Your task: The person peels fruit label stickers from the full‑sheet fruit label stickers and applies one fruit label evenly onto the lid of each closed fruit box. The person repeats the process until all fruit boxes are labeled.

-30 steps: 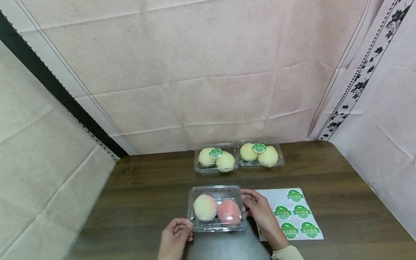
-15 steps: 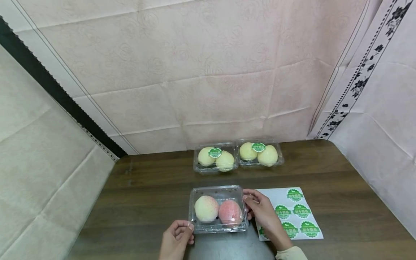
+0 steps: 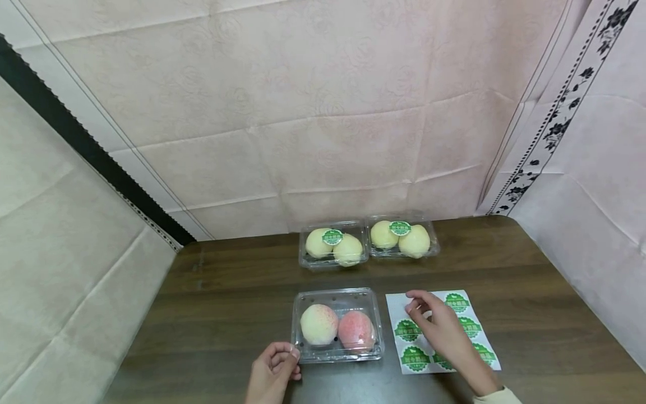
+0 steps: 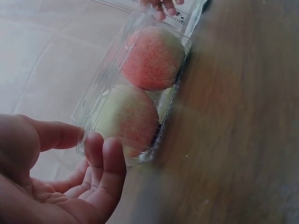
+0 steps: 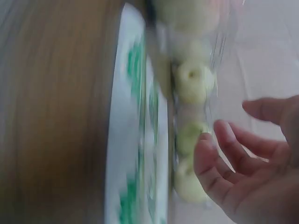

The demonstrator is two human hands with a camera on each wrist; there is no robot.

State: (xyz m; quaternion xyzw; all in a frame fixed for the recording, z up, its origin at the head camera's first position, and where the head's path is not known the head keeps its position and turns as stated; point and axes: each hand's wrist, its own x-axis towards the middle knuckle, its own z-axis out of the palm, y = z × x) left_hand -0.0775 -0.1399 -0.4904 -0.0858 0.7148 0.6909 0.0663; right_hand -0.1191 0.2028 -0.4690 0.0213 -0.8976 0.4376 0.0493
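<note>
- The left hand is resting at the near left corner of a clear plastic box; its thumb and fingertips are touching the box's rim, the fingers loosely curved rather than clamped round it.
- The left wrist view is showing the same: the thumb and fingertips of the left hand are lying against the end of the box, with the palm open.
- The box is sitting on the dark wooden worktop between the two hands, lid closed, with two peaches inside: a pale one on the left hand's side and a pinker one on the right hand's side.
- The right hand is hovering over a white sheet of green stickers, just to the right of the box and apart from it. Its fingers are loosely bent and holding nothing that I can see.
- In the right wrist view the right hand is showing relaxed, spread fingers; the sheet is looking blurred there.
- Beyond both hands, at the far edge of the worktop, two more boxes are standing side by side, touching: one ahead of the left hand, one ahead of the right. Each is holding two pale yellow peaches and wearing a green sticker on its lid.
- Pale pink cloth is hanging behind the worktop.
</note>
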